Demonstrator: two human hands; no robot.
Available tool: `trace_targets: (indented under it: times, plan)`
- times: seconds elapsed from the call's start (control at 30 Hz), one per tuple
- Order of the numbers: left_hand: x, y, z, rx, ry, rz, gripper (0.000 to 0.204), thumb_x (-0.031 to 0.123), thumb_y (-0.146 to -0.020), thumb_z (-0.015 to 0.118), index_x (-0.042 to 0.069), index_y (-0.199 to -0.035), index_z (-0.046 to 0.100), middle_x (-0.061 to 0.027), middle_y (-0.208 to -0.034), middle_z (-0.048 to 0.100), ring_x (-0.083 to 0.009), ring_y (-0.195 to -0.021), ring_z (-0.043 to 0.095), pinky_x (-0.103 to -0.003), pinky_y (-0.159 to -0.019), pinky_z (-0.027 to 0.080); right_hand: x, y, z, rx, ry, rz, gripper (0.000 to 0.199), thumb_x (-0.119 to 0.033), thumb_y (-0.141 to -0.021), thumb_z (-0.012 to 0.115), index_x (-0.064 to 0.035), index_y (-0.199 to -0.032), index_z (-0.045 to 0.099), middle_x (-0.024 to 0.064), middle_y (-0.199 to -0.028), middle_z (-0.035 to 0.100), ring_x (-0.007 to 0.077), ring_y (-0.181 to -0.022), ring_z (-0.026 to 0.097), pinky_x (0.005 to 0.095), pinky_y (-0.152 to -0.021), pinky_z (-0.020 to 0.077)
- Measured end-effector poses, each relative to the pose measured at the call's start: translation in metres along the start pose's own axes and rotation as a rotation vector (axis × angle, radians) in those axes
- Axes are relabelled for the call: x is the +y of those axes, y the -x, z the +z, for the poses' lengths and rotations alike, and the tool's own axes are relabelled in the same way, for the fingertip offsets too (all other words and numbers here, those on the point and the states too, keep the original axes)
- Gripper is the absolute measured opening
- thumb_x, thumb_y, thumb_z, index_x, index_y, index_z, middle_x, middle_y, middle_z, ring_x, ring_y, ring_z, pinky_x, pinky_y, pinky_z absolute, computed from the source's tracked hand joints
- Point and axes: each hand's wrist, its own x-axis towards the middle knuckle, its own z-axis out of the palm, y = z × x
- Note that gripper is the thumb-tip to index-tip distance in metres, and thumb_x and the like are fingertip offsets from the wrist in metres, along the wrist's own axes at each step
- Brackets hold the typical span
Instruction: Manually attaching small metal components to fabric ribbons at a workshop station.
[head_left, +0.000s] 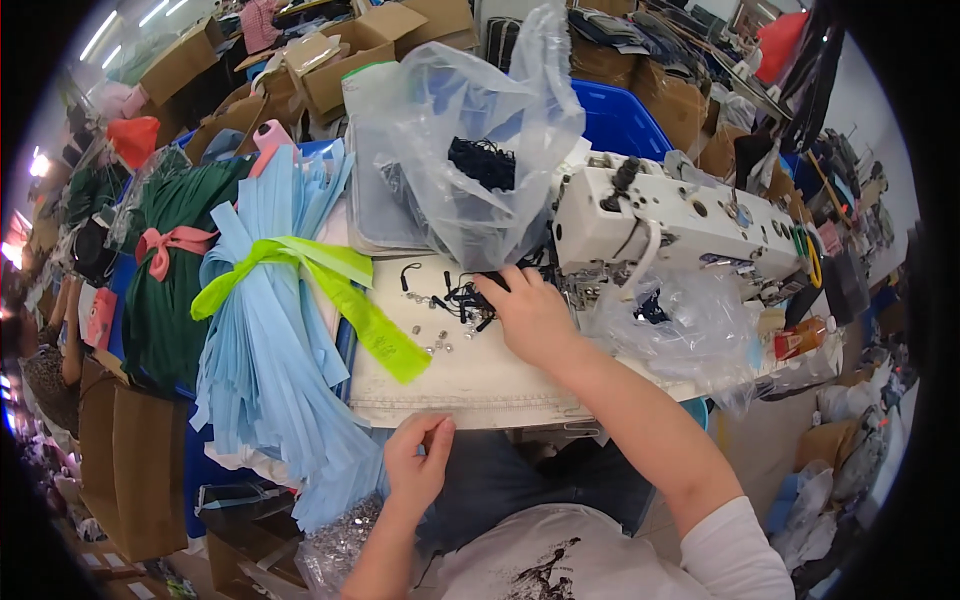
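Note:
My right hand [535, 318] reaches across the cream work surface [400, 385], its fingertips bent down into a small heap of black cord loops with stiff ends [463, 298]. Part of the heap is hidden under the fingers. One black loop [406, 277] lies apart to the left. Several small silvery metal pieces [440, 347] are scattered in front of the heap. Just off the front edge of the surface is my left hand [415, 462], thumb and fingers drawn together; whatever it may hold does not show.
A white sewing machine [680, 215] stands on the right, clear plastic [690, 340] beneath it. Behind the heap is a clear bag [480, 100] with black cords [483, 165]. Light blue fabric strips [265, 340], tied with a lime strip [370, 330], and a green bundle [165, 290] lie left.

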Motion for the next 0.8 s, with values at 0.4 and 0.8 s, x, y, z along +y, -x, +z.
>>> trace_targets:
  times: [0.4, 0.8]
  plan:
    - [-0.011, -0.010, -0.002, -0.040, 0.040, -0.023, 0.005, 0.004, -0.085, 0.066, 0.000, -0.088, 0.065, -0.0065, -0.072, 0.059, -0.0116, -0.057, 0.055, -0.022, -0.052, 0.042, -0.020, 0.010, -0.015, -0.044, -0.046, -0.042, 0.036, -0.008, -0.078, 0.064, -0.0110, -0.113, 0.062, 0.0109, -0.113, 0.054, 0.0305, -0.104, 0.053, 0.0375, -0.083, 0.0494]
    - [-0.008, -0.002, -0.001, -0.056, 0.025, -0.017, 0.006, 0.004, -0.087, 0.065, -0.002, -0.089, 0.065, -0.0061, -0.078, 0.063, -0.0099, -0.064, 0.056, -0.021, -0.058, 0.044, -0.051, 0.013, 0.005, -0.186, -0.346, -0.152, 0.027, -0.012, -0.079, 0.069, -0.0047, -0.105, 0.062, 0.0108, -0.099, 0.057, 0.0285, -0.094, 0.058, 0.0371, -0.078, 0.0497]
